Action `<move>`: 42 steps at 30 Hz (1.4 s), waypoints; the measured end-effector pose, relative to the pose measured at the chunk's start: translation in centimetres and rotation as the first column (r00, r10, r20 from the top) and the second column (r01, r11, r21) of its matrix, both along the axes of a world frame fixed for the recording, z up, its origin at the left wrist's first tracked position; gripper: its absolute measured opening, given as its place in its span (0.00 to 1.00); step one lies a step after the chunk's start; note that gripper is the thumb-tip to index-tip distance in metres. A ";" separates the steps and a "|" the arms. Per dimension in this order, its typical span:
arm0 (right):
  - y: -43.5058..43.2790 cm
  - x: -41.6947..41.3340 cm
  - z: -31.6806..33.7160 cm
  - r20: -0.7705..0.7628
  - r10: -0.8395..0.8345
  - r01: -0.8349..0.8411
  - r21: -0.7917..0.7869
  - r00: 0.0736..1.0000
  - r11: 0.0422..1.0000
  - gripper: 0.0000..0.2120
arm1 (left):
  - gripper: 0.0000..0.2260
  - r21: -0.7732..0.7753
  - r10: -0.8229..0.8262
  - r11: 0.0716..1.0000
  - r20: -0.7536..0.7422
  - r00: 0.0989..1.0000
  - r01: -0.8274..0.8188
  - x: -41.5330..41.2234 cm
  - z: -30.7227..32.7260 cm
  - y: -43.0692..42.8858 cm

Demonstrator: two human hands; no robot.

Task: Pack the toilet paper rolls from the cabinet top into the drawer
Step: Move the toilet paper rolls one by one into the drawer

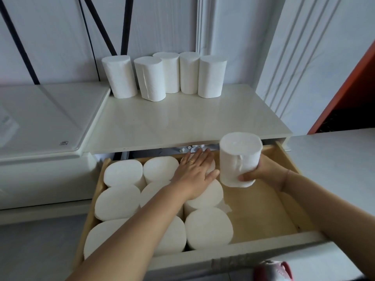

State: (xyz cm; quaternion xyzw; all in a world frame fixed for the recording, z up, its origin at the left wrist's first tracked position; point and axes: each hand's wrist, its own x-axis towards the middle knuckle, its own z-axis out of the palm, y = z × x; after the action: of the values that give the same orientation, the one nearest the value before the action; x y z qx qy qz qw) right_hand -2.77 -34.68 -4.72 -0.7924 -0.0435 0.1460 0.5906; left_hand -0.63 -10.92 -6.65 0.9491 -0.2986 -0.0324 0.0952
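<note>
Nine packed rolls (121, 173) fill the left of the drawer (263, 209), three by three, and five loose rolls (152, 78) stand upright at the back of the cabinet top (182, 122). Left hand (194, 171) lies flat, fingers straight, on the back-right packed roll. Right hand (261, 171), fingers clamped round one held roll (239, 159), has it upright over the drawer's bare right side.
</note>
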 end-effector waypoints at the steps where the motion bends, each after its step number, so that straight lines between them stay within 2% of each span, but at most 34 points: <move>1: 0.1 0.1 -0.5 -0.032 0.022 -0.022 -0.004 0.999 1.000 0.34 | 0.26 -0.010 -0.005 1.000 0.012 1.000 0.005 0.0 0.0 -0.1; 8: 0.5 0.7 -3.7 -0.112 0.005 -0.006 -0.014 0.994 1.000 0.39 | 0.25 -0.037 -0.007 0.999 0.061 0.998 0.009 -0.1 -0.5 0.0; 13: 0.0 1.0 -4.7 -0.099 -0.015 0.005 -0.110 0.995 0.994 0.40 | 0.25 -0.023 -0.008 1.000 0.034 0.999 0.009 0.1 -0.8 0.0; 23: -1.1 1.4 -5.5 -0.214 -0.062 0.023 -0.179 0.975 0.984 0.33 | 0.25 -0.002 -0.008 1.000 0.041 0.999 0.008 0.1 -0.8 0.0; 26: -1.7 1.3 -4.1 -0.353 0.013 -0.033 -0.051 0.935 0.998 0.30 | 0.26 0.002 -0.015 1.000 0.048 0.999 0.015 0.0 -0.8 0.1; 28: -2.2 1.1 -2.9 -0.462 0.023 0.035 0.116 0.886 0.993 0.27 | 0.26 0.002 -0.018 1.000 0.044 0.999 0.018 -0.1 -0.9 0.1; 30: -2.1 0.8 -1.7 -0.568 -0.022 0.156 0.190 0.822 0.969 0.29 | 0.26 0.008 -0.013 1.000 0.028 1.000 0.013 -0.1 -0.8 0.1; 33: -1.1 0.8 -1.3 -0.638 -0.138 0.273 0.117 0.757 0.955 0.34 | 0.26 0.023 -0.002 1.000 -0.007 1.000 0.002 0.4 -0.4 -0.6; 36: 0.1 0.8 -1.7 -0.615 -0.189 0.280 0.054 0.766 0.959 0.32 | 0.26 0.019 -0.009 1.000 -0.005 1.000 0.009 0.6 -0.3 -1.8; 42: 1.7 0.7 -2.1 -0.618 -0.174 0.332 0.150 0.767 0.931 0.37 | 0.27 0.001 -0.022 1.000 0.046 0.999 0.022 0.3 -0.6 -1.9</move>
State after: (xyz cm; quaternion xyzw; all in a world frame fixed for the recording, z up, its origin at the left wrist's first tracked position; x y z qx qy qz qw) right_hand -2.08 -32.94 -6.87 -0.6237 0.2339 0.2984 0.6836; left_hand -0.32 -12.82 -7.26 0.9462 -0.3112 -0.0118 0.0876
